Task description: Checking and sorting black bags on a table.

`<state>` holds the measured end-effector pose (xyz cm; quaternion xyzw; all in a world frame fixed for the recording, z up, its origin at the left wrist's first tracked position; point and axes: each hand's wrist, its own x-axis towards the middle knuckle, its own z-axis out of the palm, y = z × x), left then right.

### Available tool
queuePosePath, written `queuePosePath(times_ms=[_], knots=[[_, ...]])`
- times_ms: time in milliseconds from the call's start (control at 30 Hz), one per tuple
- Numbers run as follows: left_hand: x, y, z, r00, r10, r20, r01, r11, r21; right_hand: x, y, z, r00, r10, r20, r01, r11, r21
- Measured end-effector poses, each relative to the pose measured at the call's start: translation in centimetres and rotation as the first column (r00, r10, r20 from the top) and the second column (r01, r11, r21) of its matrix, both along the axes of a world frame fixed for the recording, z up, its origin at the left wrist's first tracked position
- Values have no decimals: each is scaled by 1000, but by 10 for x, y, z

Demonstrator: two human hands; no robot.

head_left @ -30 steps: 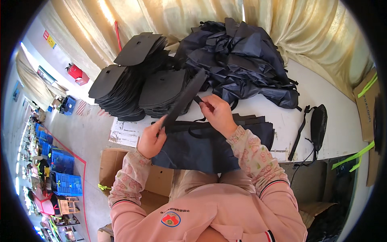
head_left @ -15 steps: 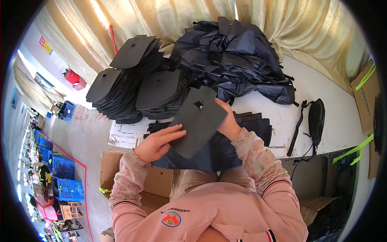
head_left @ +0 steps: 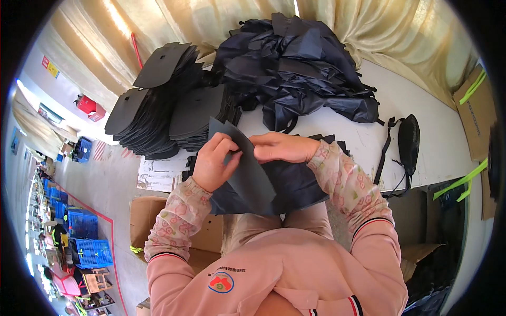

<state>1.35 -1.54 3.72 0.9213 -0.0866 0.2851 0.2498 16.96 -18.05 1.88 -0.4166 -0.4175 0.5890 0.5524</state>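
A thin black panel (head_left: pixel 250 171) is held up on edge in front of me, tilted, its upper end showing two edges. My left hand (head_left: pixel 215 163) is closed on its left side with curled fingers. Stretched out nearly flat, my right hand (head_left: pixel 287 148) has its fingertips against the panel's right edge; its thumb is partly hidden. Beneath both hands, dark fabric (head_left: pixel 300 184) lies over the table's front edge. Beyond my left hand stand stacks of similar black panels, among them a left stack (head_left: pixel 125 113), a front stack (head_left: pixel 195 111) and a higher stack (head_left: pixel 163 66).
A large heap of black fabric bags (head_left: pixel 300 73) covers the back of the white table (head_left: pixel 356 152). A black strapped pouch (head_left: pixel 407 142) lies at the right. Cardboard boxes stand below left (head_left: pixel 203 231) and at the far right (head_left: pixel 474 116). Blue crates (head_left: pixel 92 253) line the floor at left.
The panel has turned from facing me to nearly edge-on. My left hand has gone from flat on its face to curled around it; my right hand has straightened along its edge.
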Motion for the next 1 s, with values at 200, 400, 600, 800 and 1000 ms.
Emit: queuePosePath(times_ms=[200,400,600,800,1000], knots=[[-7,13,-8,988,-11,-153,-45,934,-355,25,-3,-11,790,-22,612,32,999,-5],[-56,57,7,983,126,-136,-185,597,-780,71,-29,-65,753,-105,649,220,971,-98],[-129,158,-44,925,347,-158,-289,367,-884,92,-80,-107,443,-15,896,322,936,-144],[-110,192,-104,703,648,-294,-560,759,334,76,-91,-94,301,-16,954,387,916,-107],[51,43,-74,801,-175,-572,-30,943,-330,42,-86,-43,214,-1,977,389,917,-84]])
